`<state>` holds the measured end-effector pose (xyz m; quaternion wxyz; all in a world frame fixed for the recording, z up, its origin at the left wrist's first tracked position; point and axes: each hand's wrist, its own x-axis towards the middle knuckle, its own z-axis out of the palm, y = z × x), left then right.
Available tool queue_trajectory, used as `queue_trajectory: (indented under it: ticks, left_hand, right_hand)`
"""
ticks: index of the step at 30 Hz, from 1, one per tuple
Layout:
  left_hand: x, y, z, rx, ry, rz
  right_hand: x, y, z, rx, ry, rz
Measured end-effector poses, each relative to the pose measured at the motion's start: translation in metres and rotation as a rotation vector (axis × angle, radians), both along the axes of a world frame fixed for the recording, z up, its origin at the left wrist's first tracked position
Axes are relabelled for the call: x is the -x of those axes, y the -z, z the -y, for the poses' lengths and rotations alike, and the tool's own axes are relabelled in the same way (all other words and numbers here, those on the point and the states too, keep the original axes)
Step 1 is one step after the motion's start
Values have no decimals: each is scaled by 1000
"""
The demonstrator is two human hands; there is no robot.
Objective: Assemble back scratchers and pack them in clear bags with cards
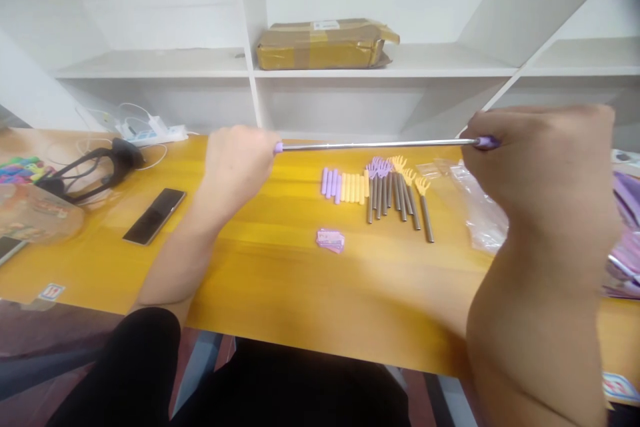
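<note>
A telescopic back scratcher (377,145) is stretched out level above the table, its thin metal rod drawn long. My left hand (237,160) is closed round its purple grip end. Over at the other end, my right hand (537,153) is closed round the purple head, which it mostly hides. Below the rod lie several short back scratchers (400,197) with purple or orange claw heads and grey metal tubes. Beside them are rows of purple grip sleeves (331,183) and orange grip sleeves (354,188). A small stack of pinkish labels (331,240) lies nearer me.
A phone (155,215) rests left of my forearm. Farther left are a black strap-like object (113,163), a power strip (157,135) and a bag of colourful things (40,207). Clear plastic bags (483,217) lie on the right. A taped carton (323,47) sits on the shelf behind.
</note>
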<state>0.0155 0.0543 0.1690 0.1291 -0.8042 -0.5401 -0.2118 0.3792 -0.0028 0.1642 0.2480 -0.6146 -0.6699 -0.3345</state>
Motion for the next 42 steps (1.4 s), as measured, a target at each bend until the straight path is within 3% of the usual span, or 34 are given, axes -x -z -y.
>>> queue_trajectory:
  ticks: [6, 9, 15, 26, 36, 42]
  left_hand:
    - [-24, 15, 10, 31, -26, -68]
    - [-36, 26, 19, 16, 38, -66]
    - [-47, 42, 22, -95, 49, -55]
    - [-53, 44, 26, -169, 50, 58]
    - [-65, 50, 24, -50, 21, 31]
    - [-56, 47, 21, -97, 100, -13]
  right_hand:
    - [24, 1, 3, 45, -104, 19]
    - [50, 9, 1, 109, -180, 33]
    - [97, 26, -4, 236, -109, -98]
    - [96, 35, -7, 306, -149, -129]
    - [103, 23, 3, 352, -27, -73]
    - [101, 24, 10, 329, -80, -79]
